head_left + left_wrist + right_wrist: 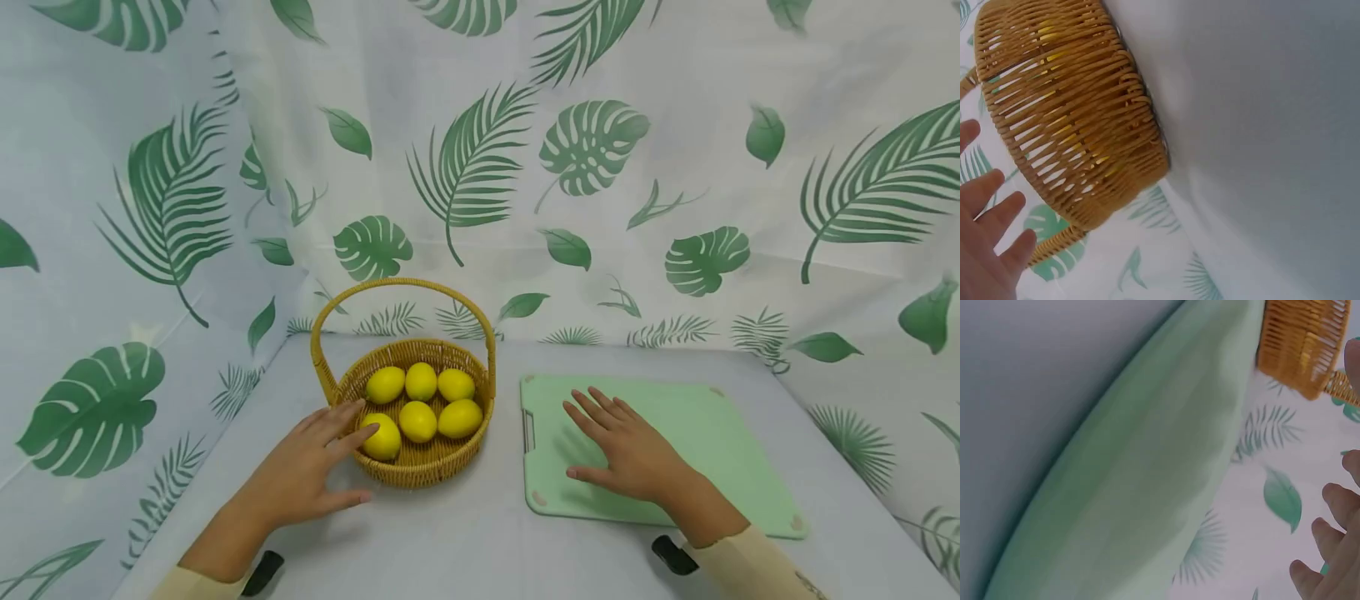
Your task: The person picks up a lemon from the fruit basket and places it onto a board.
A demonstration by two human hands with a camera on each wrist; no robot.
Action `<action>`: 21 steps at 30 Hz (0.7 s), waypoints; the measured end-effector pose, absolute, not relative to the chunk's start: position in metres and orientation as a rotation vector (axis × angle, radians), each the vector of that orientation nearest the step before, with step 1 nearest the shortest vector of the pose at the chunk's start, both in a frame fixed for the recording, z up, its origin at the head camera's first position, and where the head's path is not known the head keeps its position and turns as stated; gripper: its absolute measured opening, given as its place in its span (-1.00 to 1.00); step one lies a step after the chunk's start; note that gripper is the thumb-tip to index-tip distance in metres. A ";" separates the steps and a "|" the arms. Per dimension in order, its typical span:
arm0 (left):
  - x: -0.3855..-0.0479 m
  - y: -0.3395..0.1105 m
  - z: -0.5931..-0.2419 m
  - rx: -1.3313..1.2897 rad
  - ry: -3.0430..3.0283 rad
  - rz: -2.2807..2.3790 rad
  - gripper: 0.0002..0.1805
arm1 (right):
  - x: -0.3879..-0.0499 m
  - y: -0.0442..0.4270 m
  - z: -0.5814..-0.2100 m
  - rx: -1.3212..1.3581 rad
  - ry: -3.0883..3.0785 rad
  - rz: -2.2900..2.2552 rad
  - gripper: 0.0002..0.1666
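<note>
Well, my left hand (303, 471) slants beside the near left rim of the basket (423, 478), fingers spread — six lemons (417, 422) lie inside — while my right hand (637, 454) hovers over the board (720, 442) on the table (450, 542), fingers loosely apart, thumb out sideways.

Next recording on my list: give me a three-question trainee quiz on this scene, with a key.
1. How many yellow fruits lie in the wicker basket?
2. True or false: the right hand grips a yellow fruit.
3. In the head view, where is the green board? A) left of the wicker basket; B) right of the wicker basket; C) inside the wicker basket.

Key: 1. Six. 2. False; its fingers are spread and hold nothing. 3. B.
</note>
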State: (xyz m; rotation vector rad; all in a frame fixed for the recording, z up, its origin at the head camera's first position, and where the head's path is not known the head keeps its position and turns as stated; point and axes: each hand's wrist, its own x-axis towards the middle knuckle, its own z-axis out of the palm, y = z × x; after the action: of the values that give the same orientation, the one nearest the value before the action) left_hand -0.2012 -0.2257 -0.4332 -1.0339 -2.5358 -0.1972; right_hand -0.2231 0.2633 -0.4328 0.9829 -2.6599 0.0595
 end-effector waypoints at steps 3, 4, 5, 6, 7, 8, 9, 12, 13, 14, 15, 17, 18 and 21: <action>-0.204 -0.229 -0.436 -0.997 -2.499 -0.223 -0.14 | -0.229 0.250 -0.430 1.001 -2.651 0.099 0.03; -0.205 -0.230 -0.437 -0.979 -2.496 -0.225 -0.15 | -0.231 0.245 -0.429 1.015 -2.639 0.125 0.00; -0.206 -0.231 -0.438 -0.963 -2.501 -0.228 -0.16 | -0.233 0.240 -0.428 1.027 -2.627 0.146 -0.02; -0.206 -0.232 -0.440 -0.943 -2.506 -0.228 -0.16 | -0.236 0.235 -0.427 1.036 -2.612 0.160 -0.05; -0.206 -0.233 -0.441 -0.922 -2.517 -0.228 -0.16 | -0.239 0.229 -0.426 1.046 -2.596 0.176 -0.07; -0.206 -0.233 -0.442 -0.902 -2.533 -0.230 -0.15 | -0.242 0.223 -0.424 1.057 -2.583 0.186 -0.09; -0.206 -0.234 -0.443 -0.882 -2.550 -0.231 -0.15 | -0.244 0.218 -0.423 1.067 -2.573 0.202 -0.12; -0.205 -0.234 -0.447 -0.825 -2.589 -0.247 -0.14 | -0.251 0.204 -0.420 1.076 -2.555 0.233 -0.19; -0.205 -0.233 -0.448 -0.806 -2.599 -0.264 -0.14 | -0.253 0.200 -0.419 1.082 -2.552 0.242 -0.22; -0.205 -0.233 -0.449 -0.788 -2.605 -0.277 -0.14 | -0.255 0.196 -0.419 1.090 -2.549 0.253 -0.26; -0.205 -0.232 -0.449 -0.770 -2.607 -0.293 -0.14 | -0.257 0.193 -0.418 1.101 -2.544 0.273 -0.29; -0.206 -0.231 -0.450 -0.735 -2.607 -0.333 -0.15 | -0.259 0.186 -0.417 1.122 -2.530 0.288 -0.35; -0.207 -0.231 -0.450 -0.717 -2.604 -0.350 -0.16 | -0.261 0.183 -0.416 1.134 -2.519 0.300 -0.38; -0.210 -0.230 -0.448 -0.650 -2.593 -0.374 -0.17 | -0.263 0.174 -0.411 1.158 -2.477 0.341 -0.44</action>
State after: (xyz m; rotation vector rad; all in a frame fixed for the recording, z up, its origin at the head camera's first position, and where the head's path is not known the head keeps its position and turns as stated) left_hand -0.2098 -0.2301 -0.4480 -0.6498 -2.5932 -0.3737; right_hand -0.2626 0.1740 -0.4113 1.1575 -2.4768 0.3408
